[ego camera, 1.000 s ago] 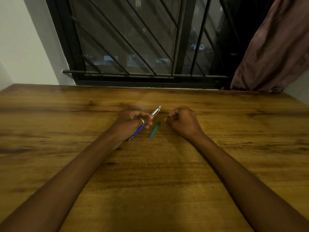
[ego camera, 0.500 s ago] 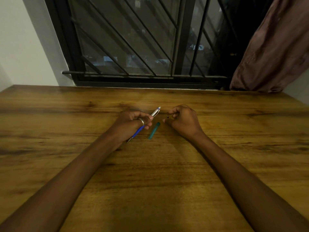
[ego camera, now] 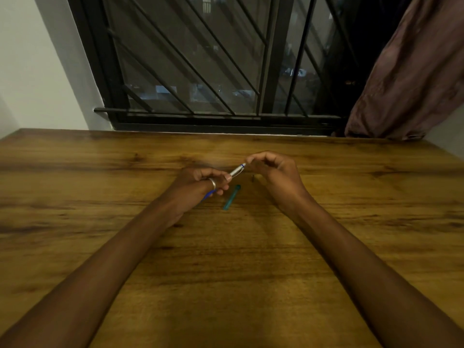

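Note:
My left hand [ego camera: 198, 185] grips a pen [ego camera: 236, 171] with a silver front and a blue rear, its tip pointing up and right. A ring sits on one finger of that hand. My right hand [ego camera: 277, 177] is raised just off the table, and its curled thumb and forefinger pinch the pen's tip. A short teal tube [ego camera: 232, 197] lies on the wooden table [ego camera: 226, 259] below the pen, between my hands. A tiny dark piece [ego camera: 253, 178] lies on the table under my right hand.
The table's far edge meets a wall with a dark barred window [ego camera: 213, 71]. A brown curtain [ego camera: 414, 76] hangs at the back right and touches the table's corner.
My right hand has lifted and moved left to the pen's tip. The tiny dark piece that was at its fingertips now lies on the table. My left hand has hardly moved.

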